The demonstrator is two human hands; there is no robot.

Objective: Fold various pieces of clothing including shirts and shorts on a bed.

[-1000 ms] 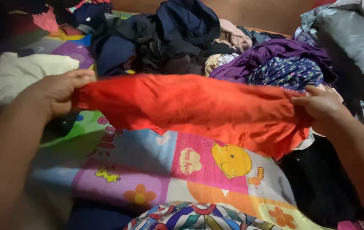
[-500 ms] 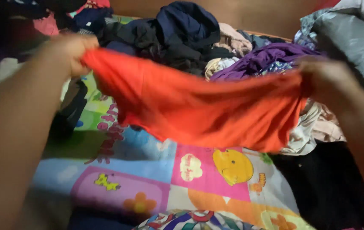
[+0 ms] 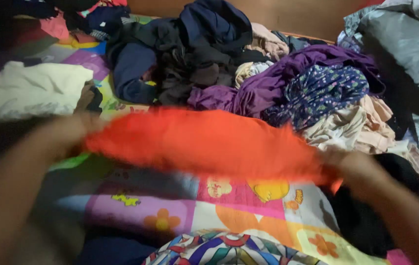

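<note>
An orange-red garment (image 3: 209,142) stretches sideways between my two hands, low over a colourful cartoon-print sheet (image 3: 170,206). My left hand (image 3: 69,132) grips its left end and my right hand (image 3: 361,169) grips its right end. Both hands and the cloth are blurred by motion.
A heap of dark blue and black clothes (image 3: 190,49) lies behind, with a purple garment (image 3: 288,73) and a floral blue one (image 3: 322,91) to the right. A cream cloth (image 3: 28,91) lies at the left, grey bedding (image 3: 405,44) at the far right, a patterned fabric (image 3: 229,248) near me.
Both hands have swung the orange-red garment down from its raised position toward the sheet. It now hangs lower and closer to me, still held at both ends.
</note>
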